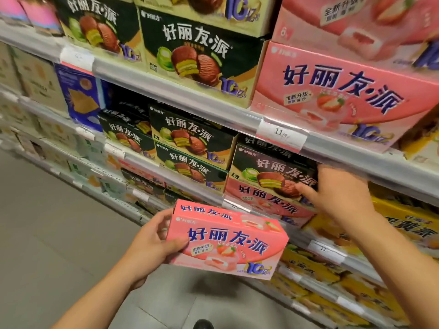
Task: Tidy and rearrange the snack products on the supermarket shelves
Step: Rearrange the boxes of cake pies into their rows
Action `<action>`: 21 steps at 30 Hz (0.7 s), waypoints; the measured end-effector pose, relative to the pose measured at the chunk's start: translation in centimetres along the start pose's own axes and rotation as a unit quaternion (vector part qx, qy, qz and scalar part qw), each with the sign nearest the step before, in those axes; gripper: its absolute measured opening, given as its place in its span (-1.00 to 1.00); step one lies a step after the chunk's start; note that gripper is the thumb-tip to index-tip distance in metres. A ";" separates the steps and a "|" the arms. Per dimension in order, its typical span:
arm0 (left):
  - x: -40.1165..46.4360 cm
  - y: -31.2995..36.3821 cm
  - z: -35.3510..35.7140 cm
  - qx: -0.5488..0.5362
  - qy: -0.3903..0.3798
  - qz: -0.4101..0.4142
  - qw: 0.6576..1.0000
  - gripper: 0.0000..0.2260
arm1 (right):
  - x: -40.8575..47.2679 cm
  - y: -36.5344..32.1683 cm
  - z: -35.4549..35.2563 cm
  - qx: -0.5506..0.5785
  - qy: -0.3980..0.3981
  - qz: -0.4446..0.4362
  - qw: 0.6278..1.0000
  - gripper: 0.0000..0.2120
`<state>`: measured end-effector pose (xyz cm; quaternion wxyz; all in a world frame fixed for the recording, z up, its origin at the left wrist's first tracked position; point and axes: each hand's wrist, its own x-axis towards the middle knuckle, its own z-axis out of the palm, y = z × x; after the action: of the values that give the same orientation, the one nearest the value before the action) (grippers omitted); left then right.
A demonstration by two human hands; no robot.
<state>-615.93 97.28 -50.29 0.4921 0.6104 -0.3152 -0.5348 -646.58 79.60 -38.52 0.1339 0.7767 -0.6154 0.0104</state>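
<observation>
Supermarket shelving runs diagonally from upper left to lower right, its tiers fronted by clear price rails, above a grey floor. Boxes at the far left are blurred and cannot be read; the yellow boxes at lower right are cut off by the frame edge, and the price tag shows "11" with smaller digits too faint to be sure of.

In front of the shelves, clear of them, the pink box is held with its printed face toward the camera. Its long axis lies roughly level, dipping slightly to the right, with the lettering upright.

The left hand clamps the box's left end: thumb pressed on the front face, fingers wrapped behind and out of sight.

The right hand reaches into the middle tier, fingers spread and extended, lying against the right side of a green box that sits atop a shelved pink carton. Whether it actually grips that box cannot be told, since its palm side is hidden.
</observation>
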 end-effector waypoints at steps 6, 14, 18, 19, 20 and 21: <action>3.1 1.0 -0.8 0.033 -0.061 0.010 0.998 -0.48 | -1.6 -0.9 -0.6 0.017 0.029 0.007 0.999 -0.50; 4.8 0.6 -5.0 0.041 -0.105 -0.005 0.994 -0.46 | -7.3 -3.3 -2.3 0.079 0.038 0.064 0.994 -0.22; 5.1 0.4 -8.7 0.029 -0.112 -0.016 0.993 -0.46 | -9.0 -6.8 -4.1 0.129 0.008 0.090 0.988 -0.23; 5.1 0.4 -9.8 0.027 -0.110 -0.014 0.993 -0.46 | -8.8 -8.2 -4.5 0.141 0.009 0.082 0.987 -0.24; 5.0 0.4 -11.1 0.026 -0.108 -0.013 0.994 -0.46 | -8.3 -9.8 -4.9 0.153 0.011 0.072 0.986 -0.24; 5.0 0.4 -12.4 0.026 -0.104 -0.012 0.994 -0.45 | -7.6 -11.5 -5.2 0.162 0.013 0.058 0.985 -0.24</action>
<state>-602.77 95.89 -52.37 0.4343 0.5674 -0.3708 -0.5932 -636.58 90.39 -37.15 0.0137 0.7506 -0.6481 0.1280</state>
